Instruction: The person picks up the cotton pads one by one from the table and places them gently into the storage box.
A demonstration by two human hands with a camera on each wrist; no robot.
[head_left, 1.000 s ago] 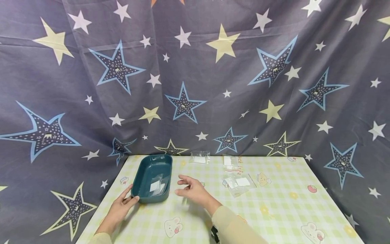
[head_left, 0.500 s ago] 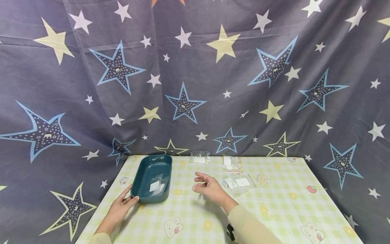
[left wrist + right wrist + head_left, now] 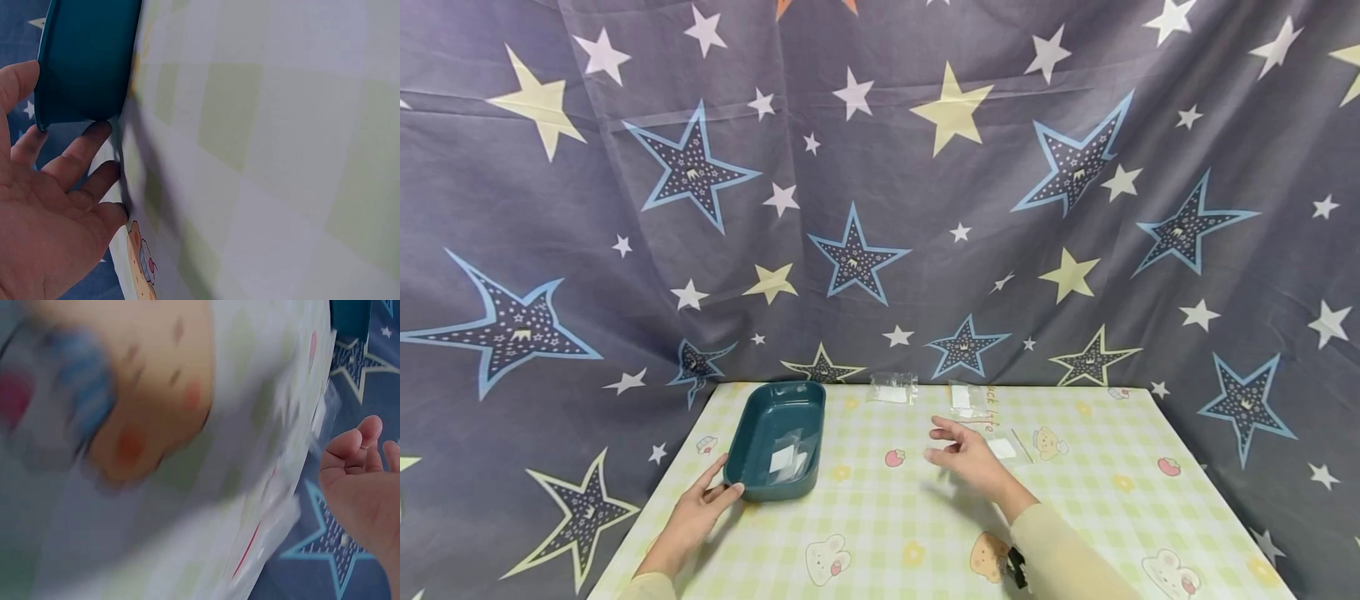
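A dark teal baking dish (image 3: 777,493) stands at the left of the table, with small clear zip bags (image 3: 790,457) holding white slips inside it. My left hand (image 3: 695,511) touches its near left corner, thumb at the rim and the other fingers spread, as the left wrist view also shows (image 3: 56,206). My right hand (image 3: 973,461) hovers over the table with loosely bent fingers and nothing visible in them. Behind it, partly hidden, lies a clear zip bag with a white slip (image 3: 1002,448). The right wrist view shows plastic bags (image 3: 269,531) blurred beside the hand (image 3: 365,481).
Near the table's back edge lie two more small zip bags, one in the middle (image 3: 892,392) and another further right (image 3: 961,397). A green checked cloth (image 3: 865,533) covers the table. A dark curtain with stars (image 3: 880,192) hangs behind it.
My right hand has moved rightward from beside the dish to the zip bags, now covering part of them. My left hand and the dish have stayed in place.
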